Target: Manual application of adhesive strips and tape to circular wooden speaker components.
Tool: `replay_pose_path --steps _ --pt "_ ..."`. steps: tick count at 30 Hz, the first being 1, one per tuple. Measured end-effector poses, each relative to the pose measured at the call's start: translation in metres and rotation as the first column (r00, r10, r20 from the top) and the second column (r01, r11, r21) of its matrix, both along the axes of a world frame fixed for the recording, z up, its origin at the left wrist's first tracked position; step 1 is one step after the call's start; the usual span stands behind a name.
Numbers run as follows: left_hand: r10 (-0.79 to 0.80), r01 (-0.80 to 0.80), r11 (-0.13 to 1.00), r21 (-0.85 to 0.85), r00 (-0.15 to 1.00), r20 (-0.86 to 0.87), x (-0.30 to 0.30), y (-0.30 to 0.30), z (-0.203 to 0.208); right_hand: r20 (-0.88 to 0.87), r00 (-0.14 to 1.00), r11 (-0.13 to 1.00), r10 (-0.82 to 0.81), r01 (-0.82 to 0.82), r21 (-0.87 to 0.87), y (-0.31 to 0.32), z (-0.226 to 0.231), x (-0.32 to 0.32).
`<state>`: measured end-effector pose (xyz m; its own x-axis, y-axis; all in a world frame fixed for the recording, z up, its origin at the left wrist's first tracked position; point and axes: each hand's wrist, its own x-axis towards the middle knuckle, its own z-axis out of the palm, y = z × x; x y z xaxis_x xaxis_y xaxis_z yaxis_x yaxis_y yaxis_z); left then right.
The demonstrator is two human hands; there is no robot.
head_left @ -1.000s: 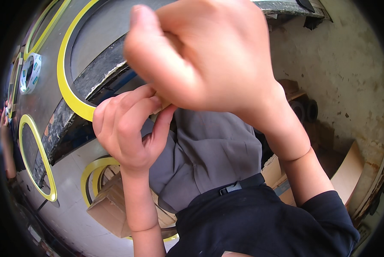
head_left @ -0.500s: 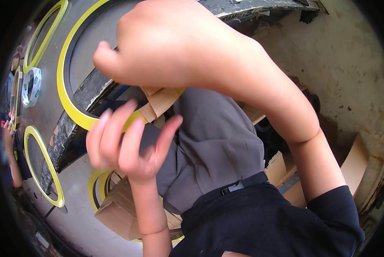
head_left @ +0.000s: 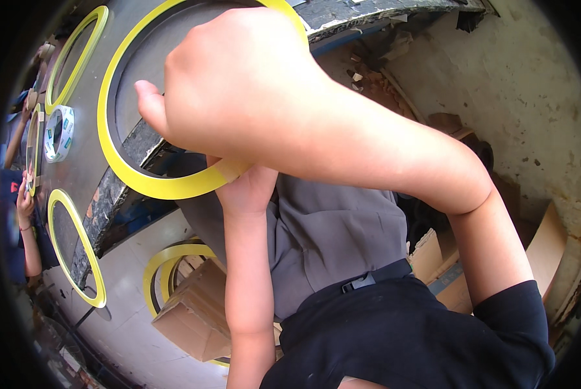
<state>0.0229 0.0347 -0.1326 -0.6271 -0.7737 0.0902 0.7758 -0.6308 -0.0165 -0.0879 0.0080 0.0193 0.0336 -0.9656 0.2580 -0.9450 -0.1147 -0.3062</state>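
A large flat yellow ring point(head_left: 115, 159) lies over the dark tabletop's edge and overhangs it toward me. A tan patch point(head_left: 229, 170) crosses its near band. My left hand point(head_left: 246, 189) is palm up at that patch, closed around the band, a fingertip showing inside the ring; its other fingers are mostly hidden. Above it, my right hand point(head_left: 235, 91) hangs over the ring with its back toward me. Its thumb sticks out to the left, and the rest of its fingers are hidden behind the hand.
More yellow rings point(head_left: 51, 236) lie along the table's left part. A white printed tape roll point(head_left: 59, 134) stands among them. A cardboard box point(head_left: 196, 318) and further rings are below. Another person's hand point(head_left: 24, 201) is at the far left. A stained wall point(head_left: 517, 97) rises right.
My left hand, its fingers spread in front of the ring before, has moved up and right to the tan patch. A brown flap at the ring's near edge no longer shows.
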Motion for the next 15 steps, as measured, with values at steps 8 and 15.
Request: replay_pose_path --steps 8,15 --pt "-0.067 0.078 0.995 0.063 0.985 -0.16 -0.005 -0.002 -0.003 -0.025 0.997 0.987 -0.073 0.068 -0.143 -0.002 -0.011 -0.009" --pt "-0.018 0.016 0.998 0.055 1.0 0.024 -0.008 0.015 -0.001 0.214 0.94 0.75 0.267 -0.063 -0.659 0.075 -0.021 -0.07"
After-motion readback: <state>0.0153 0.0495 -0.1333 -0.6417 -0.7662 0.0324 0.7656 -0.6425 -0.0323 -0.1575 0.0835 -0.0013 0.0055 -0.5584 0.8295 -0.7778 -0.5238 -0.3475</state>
